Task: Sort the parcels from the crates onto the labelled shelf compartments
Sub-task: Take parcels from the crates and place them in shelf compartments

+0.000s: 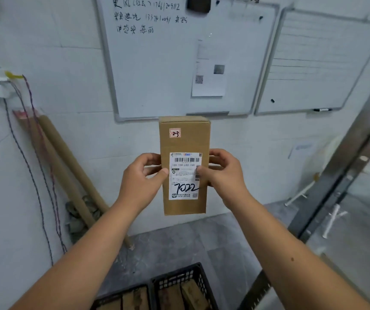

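I hold a tall brown cardboard parcel (185, 142) upright in front of me, label side facing the camera. Its white shipping label carries a barcode and the handwritten number 7022; a small red sticker sits near the top. My left hand (142, 180) grips the parcel's left edge with the thumb on the label. On the right edge sits my right hand (223, 173), thumb pressed on the label too. Below, two black plastic crates (198, 272) stand on the floor with several brown parcels (193, 291) inside.
Two whiteboards (157, 70) hang on the white wall ahead. Cardboard tubes (67, 157) lean in the left corner beside hanging cables. A metal door frame (344, 173) with glass runs along the right. Grey floor lies between the crates and the wall.
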The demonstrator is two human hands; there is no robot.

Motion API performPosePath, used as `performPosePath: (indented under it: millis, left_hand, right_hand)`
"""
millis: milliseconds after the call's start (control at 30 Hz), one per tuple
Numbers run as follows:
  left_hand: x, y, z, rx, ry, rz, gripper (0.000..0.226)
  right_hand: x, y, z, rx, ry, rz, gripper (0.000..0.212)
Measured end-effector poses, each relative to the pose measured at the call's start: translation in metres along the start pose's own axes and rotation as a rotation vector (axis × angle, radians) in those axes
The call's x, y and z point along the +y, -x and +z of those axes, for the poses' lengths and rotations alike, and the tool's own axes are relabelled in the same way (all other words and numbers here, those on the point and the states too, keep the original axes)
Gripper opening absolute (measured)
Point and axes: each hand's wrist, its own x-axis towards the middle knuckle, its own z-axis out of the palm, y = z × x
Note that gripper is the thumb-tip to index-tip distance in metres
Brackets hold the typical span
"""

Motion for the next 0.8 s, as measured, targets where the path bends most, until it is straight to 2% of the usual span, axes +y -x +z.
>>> performPosePath:
  millis: [67,167,200,267,333,467,733,800]
  left_hand:
    - [0.002,-0.003,0.0,-0.071,-0.011,0.003,0.03]
    - [0.003,-0.002,0.006,-0.183,-0.038,0.011,0.051]
    - [0.003,-0.001,0.01,-0.224,-0.05,0.013,0.058]
    - [0.006,0.006,0.02,-0.306,-0.051,0.023,0.064]
    - [0.011,0.016,0.032,-0.373,-0.035,0.05,0.064]
    - [0.025,0.047,0.061,-0.479,0.018,0.11,0.056]
    - [0.065,0.133,0.105,-0.711,0.111,0.193,0.049]
    - [0.079,0.164,0.113,-0.798,0.155,0.187,0.046]
  right_hand:
    - [-0.002,0.015,0.0,0.075,0.028,0.015,0.044]
    - [-0.005,0.038,-0.003,0.193,0.058,0.071,0.066]
    - [-0.006,0.048,-0.006,0.23,0.06,0.093,0.068]
    - [-0.008,0.068,-0.015,0.289,0.078,0.118,0.057]
    - [-0.013,0.091,-0.026,0.346,0.126,0.129,0.047]
    - [-0.023,0.14,-0.051,0.472,0.204,0.141,0.048]
    - [-0.044,0.257,-0.098,0.719,0.199,0.167,0.052]
    - [-0.048,0.296,-0.108,0.792,0.211,0.179,0.059]
